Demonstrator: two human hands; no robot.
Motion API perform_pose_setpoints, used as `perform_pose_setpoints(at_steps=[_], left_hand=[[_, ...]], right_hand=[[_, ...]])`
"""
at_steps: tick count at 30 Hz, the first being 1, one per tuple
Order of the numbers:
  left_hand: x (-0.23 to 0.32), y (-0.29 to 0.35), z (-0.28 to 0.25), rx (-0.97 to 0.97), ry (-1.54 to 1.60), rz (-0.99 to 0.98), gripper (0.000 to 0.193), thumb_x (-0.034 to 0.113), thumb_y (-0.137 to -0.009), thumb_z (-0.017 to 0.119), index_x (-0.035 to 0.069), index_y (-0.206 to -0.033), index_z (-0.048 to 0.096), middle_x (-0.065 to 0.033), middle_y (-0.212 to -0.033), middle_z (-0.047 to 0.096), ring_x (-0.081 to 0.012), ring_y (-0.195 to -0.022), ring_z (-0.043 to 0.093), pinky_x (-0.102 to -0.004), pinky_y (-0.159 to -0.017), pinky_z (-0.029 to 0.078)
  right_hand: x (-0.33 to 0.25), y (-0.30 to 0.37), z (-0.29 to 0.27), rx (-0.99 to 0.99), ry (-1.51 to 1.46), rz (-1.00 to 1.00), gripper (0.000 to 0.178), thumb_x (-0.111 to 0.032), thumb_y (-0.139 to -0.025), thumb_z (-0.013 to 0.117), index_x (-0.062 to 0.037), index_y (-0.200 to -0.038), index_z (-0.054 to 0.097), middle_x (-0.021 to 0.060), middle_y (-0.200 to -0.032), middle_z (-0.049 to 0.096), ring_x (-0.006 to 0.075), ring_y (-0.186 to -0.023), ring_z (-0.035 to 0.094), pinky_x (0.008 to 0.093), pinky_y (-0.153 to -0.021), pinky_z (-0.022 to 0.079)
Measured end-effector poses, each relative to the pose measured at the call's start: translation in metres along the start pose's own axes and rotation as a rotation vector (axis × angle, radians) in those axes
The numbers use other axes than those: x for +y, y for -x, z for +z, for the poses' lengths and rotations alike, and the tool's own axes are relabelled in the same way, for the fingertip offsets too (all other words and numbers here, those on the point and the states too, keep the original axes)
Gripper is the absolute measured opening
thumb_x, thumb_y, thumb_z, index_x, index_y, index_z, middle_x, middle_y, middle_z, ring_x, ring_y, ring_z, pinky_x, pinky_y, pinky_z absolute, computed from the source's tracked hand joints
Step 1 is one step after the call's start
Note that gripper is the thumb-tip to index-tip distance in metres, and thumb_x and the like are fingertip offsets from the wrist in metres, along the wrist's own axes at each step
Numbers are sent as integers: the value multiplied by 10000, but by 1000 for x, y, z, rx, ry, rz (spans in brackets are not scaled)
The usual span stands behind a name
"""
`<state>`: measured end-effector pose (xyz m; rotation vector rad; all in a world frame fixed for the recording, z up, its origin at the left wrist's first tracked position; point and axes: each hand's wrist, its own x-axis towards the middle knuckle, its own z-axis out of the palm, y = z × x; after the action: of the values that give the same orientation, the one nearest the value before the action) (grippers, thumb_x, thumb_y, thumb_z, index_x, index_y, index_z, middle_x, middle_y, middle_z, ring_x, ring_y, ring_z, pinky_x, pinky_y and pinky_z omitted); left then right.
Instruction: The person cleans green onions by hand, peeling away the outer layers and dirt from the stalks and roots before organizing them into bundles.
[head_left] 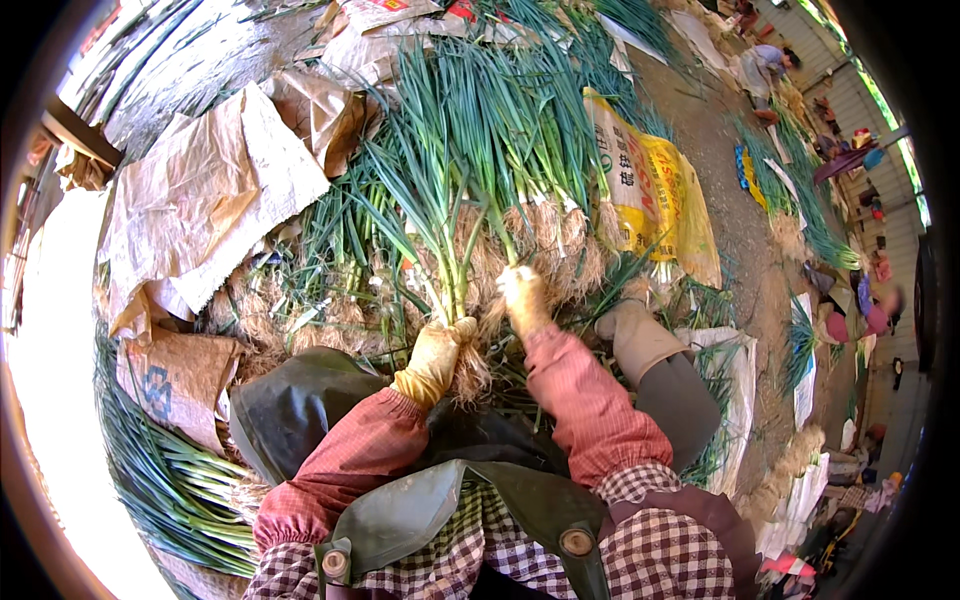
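My left hand (432, 360), in a yellowish work glove, is closed around the lower stems of a small bunch of green onions (453, 262). Their pale roots hang below the glove and their leaves point away from me. Just to the right, my right hand (525, 298), gloved as well and slightly blurred, grips a single green onion stalk (507, 240) near its root end. Beyond both hands lies a wide heap of green onions (520, 110), its stringy roots (555, 245) turned toward me.
Tan woven sacks (215, 190) lie at the left, a yellow and white sack (660, 190) at the right. Another green onion pile (180, 470) sits by my left leg. My boot (640, 340) stands right of the heap. Other people (765, 65) work at the far right.
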<state>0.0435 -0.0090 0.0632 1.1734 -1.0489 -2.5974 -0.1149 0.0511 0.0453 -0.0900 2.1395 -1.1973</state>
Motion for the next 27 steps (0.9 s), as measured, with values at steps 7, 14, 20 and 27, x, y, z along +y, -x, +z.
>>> perform_pose_setpoints(at_steps=[7, 14, 20, 27], left_hand=[[3, 6, 6, 17, -147, 19, 120, 129, -840, 554, 13, -872, 546, -51, -660, 558, -137, -484, 497, -240, -429, 407], [6, -4, -5, 109, 151, -5, 297, 327, -880, 483, 42, -862, 567, -21, -636, 526, -129, -517, 493, -237, -437, 393], [12, -4, 1, 220, 130, 36, 189, 182, -781, 644, 7, -814, 580, -33, -581, 540, -133, -435, 470, -250, -394, 363], [17, -13, -6, 390, 101, 185, 170, 174, -822, 580, 37, -732, 538, -6, -511, 464, -105, -359, 401, -221, -329, 303]], right_hand=[[-34, -20, -6, -183, 343, -749, 764, -366, -752, 638, -21, -1311, 247, 215, -1265, 370, 309, -1147, 403, 397, -934, 366], [14, 29, 16, -224, 878, -1439, 165, -150, -792, 524, -79, -928, 582, 42, -806, 568, 175, -676, 560, 277, -538, 469], [-11, 120, -14, -232, 686, -1283, 65, -123, -781, 552, -60, -793, 560, 45, -683, 518, 193, -590, 541, 300, -521, 450], [54, 85, -100, -908, 1221, -550, 258, -282, -779, 573, -108, -970, 568, 76, -667, 536, 212, -610, 569, 334, -545, 466]])
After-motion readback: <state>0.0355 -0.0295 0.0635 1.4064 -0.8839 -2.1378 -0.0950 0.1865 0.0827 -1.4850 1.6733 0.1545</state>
